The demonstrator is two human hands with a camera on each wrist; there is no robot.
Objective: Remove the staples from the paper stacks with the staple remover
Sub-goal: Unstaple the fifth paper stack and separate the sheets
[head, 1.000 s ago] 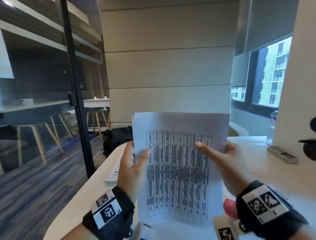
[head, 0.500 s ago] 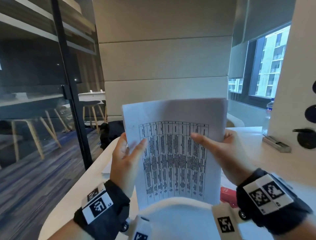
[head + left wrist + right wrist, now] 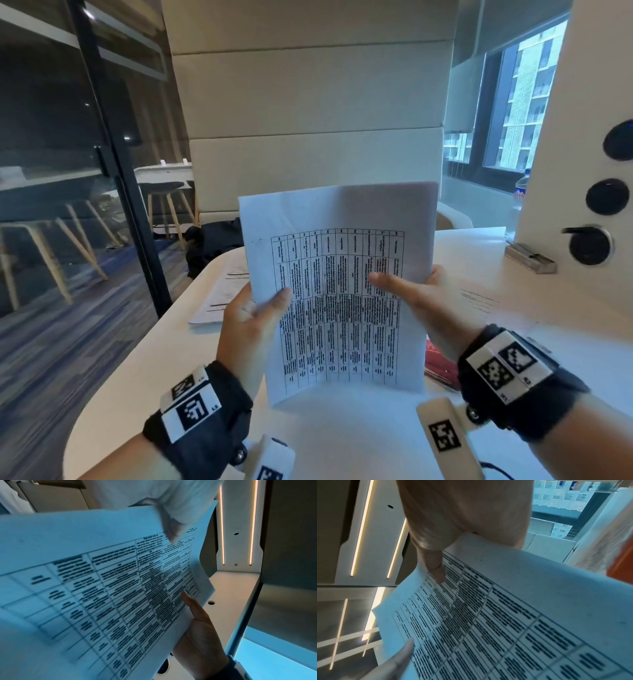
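Observation:
I hold a paper stack [image 3: 339, 274] with a printed table upright over the white table [image 3: 130, 377]. My left hand [image 3: 263, 305] pinches its left edge, thumb on the front and fingers behind. My right hand [image 3: 404, 284] grips the right edge the same way. The left wrist view shows the sheet [image 3: 102, 588] with my left thumb [image 3: 193, 605] on it. The right wrist view shows the page [image 3: 505, 615] under my right thumb [image 3: 436, 568]. Faint dark marks sit near the top left corner [image 3: 255, 241]; no staple is plainly visible. A red object [image 3: 436, 366] lies partly hidden behind my right wrist.
Another paper stack [image 3: 222, 294] lies on the table at the left, and loose sheets [image 3: 479, 298] lie at the right. A metal bar-shaped item [image 3: 531, 262] sits by the right wall. A black bag [image 3: 212, 243] rests beyond the far edge, and a bottle [image 3: 522, 192] stands by the window.
Both hands keep the same hold on the upright stack. My view has shifted, so the paper stack lying at the left now shows more fully.

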